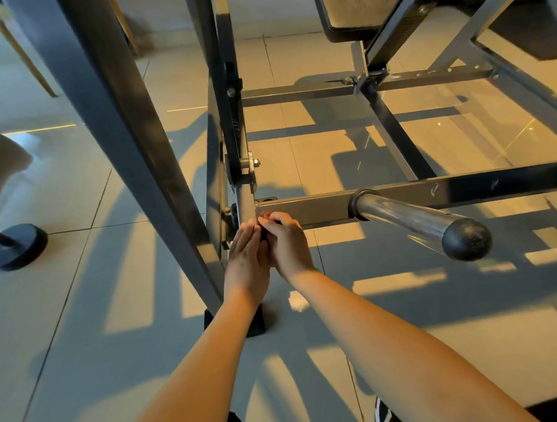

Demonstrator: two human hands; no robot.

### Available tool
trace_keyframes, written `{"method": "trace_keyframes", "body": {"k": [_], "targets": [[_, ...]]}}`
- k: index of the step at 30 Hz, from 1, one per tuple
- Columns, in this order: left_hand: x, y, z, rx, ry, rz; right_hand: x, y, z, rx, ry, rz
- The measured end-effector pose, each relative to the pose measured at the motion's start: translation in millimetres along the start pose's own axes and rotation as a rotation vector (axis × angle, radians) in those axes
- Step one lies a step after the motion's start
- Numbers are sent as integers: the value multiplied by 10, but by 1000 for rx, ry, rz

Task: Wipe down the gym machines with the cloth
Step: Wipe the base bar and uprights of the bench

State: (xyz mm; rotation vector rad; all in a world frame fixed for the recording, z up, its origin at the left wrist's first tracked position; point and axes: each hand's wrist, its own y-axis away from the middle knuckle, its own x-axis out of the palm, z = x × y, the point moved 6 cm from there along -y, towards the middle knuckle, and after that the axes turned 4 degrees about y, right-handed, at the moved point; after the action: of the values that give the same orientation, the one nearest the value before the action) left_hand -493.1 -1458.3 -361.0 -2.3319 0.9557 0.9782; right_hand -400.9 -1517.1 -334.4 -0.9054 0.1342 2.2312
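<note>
Tight corner: the machine's slanted post (125,121) ran down just left of my hands, the lower crossbar (318,206) sat right behind them, and a chrome peg (407,215) w/ a black ball cap (466,239) stuck out toward me on the right. Open tiled floor (85,312) lay below and to the left; room to the right was only under the peg. The post's black rubber foot (259,325) stood on the tile directly beneath my left wrist.

Hands were together at the joint where crossbar meets upright. Left hand (247,256) was flat, fingers straight and close, pressed against the side of a small dark wad (264,235). Right hand (286,242) was curled over the wad from the other side, fingertips bent down at the crossbar's end.

That wad was mostly covered by both hands (prob. the cloth, but too little showed to be sure). Seat pad (352,9) was cut off at the top edge, a round dark base (16,245) partly cut off at far left.
</note>
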Motion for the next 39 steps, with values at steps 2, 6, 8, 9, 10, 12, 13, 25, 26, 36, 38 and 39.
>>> {"method": "trace_keyframes", "body": {"k": [2,6,8,9,10,12,13,25,26,36,38,39], "targets": [[23,62,11,15,-57,33,-51,21,-119,82,23,67],[-30,248,-154,-46,68,22,-306,267,-253,209,-25,15],[-36,394,-277,-83,115,93,-399,448,-186,236,-151,-22],[-44,471,-329,-128,172,129,-441,535,-137,254,-212,-27],[-58,540,-353,-199,279,152,-490,611,-85,287,-276,-27],[-61,642,-375,-313,580,129,-594,730,-8,358,-383,-35],[-65,707,-447,-323,667,130,-680,818,28,368,-407,-52],[321,1119,-1482,-253,771,235,-1508,1605,-405,412,-241,-95],[440,1102,-1558,-265,732,203,-1603,1635,-529,424,-191,-93],[1737,749,-2648,-345,934,147,-2721,1236,-1678,383,-225,-147],[1919,610,-2873,-289,926,167,-2910,1123,-1858,388,-327,-144],[1994,541,-2972,-278,899,167,-3004,1074,-1928,391,-377,-133]]}}
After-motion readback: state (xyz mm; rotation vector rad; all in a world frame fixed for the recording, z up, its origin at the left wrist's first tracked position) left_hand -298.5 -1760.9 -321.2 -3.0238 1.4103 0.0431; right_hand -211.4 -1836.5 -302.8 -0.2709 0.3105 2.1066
